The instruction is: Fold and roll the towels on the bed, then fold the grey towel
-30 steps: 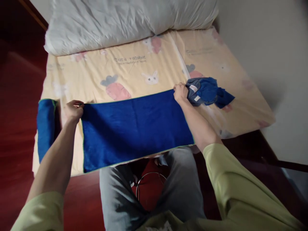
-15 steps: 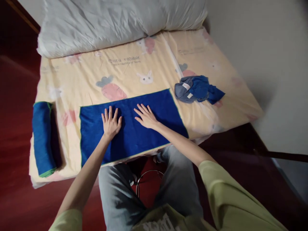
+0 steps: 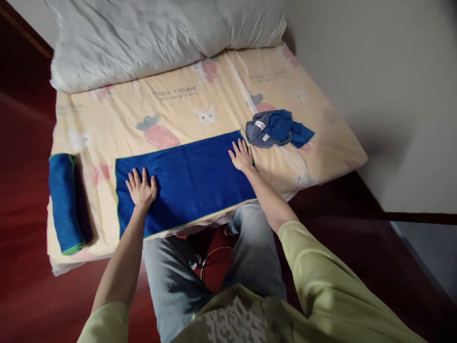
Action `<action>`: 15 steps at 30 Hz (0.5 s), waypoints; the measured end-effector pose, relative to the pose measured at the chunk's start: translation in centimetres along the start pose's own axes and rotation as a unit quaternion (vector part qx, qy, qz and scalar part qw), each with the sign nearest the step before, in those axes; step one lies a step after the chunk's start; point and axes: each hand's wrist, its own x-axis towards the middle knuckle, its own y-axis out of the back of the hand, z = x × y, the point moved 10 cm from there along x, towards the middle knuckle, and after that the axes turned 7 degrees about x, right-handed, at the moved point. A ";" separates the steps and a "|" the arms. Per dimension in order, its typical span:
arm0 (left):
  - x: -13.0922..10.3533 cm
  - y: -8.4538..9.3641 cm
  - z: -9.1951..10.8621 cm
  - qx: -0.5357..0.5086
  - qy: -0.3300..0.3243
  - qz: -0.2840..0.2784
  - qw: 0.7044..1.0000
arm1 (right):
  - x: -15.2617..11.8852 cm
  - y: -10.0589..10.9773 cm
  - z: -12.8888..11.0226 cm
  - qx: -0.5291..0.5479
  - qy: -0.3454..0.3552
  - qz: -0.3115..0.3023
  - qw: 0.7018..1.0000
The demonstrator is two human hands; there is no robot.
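left hand (image 3: 142,190) and right hand (image 3: 242,156): slid way wider apart
blue cloth (image 3: 196,171): flat under both palms
grip: splayed apart, both
crumpled garment (image 3: 278,128): by right hand

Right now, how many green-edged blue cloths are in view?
2: a spread cloth under the left hand and right hand, and a rolled cloth off to the left. The crumpled bundle at right could hide another.

Flat cloth (image 3: 194,174): solid blue, green edging; rolled cloth (image 3: 64,202) same colours. Bedsheet (image 3: 114,112): pale yellow, rabbit-and-carrot print. Quilt (image 3: 160,40): plain greyish white.
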 end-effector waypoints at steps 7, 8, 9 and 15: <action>-5.9 0.9 -5.3 -0.005 0.029 0.039 0.999 | -10.1 2.9 0.7 0.025 0.031 0.038 0.998; -7.0 1.1 -5.8 -0.011 0.038 0.039 0.998 | -11.8 3.0 0.9 0.026 0.031 0.031 0.999; -8.0 1.2 -6.2 -0.018 0.048 0.040 0.998 | -13.2 2.9 1.1 0.023 0.028 0.020 0.999; -10.5 1.7 -6.7 -0.054 0.078 0.038 0.995 | -16.5 2.0 2.2 -0.019 -0.001 -0.018 1.000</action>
